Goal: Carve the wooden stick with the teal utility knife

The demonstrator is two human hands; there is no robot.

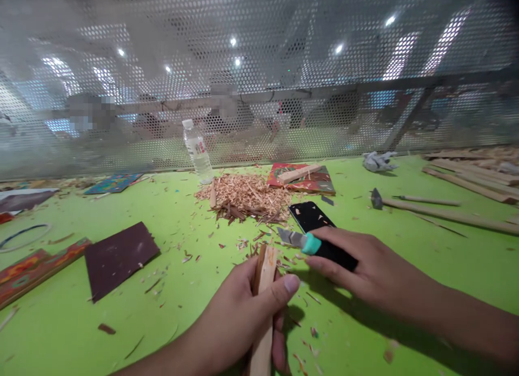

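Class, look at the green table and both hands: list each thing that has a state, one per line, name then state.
Left grip: closed around the wooden stick
Wooden stick: held
Right grip: closed on the utility knife
Utility knife: blade out
Bottle: standing, capped
Black phone: lying flat, screen dark, shavings on top
Shavings: mostly heaped, some scattered
Brown sheet: lying flat
Hammer: lying down
Grey wad: crumpled
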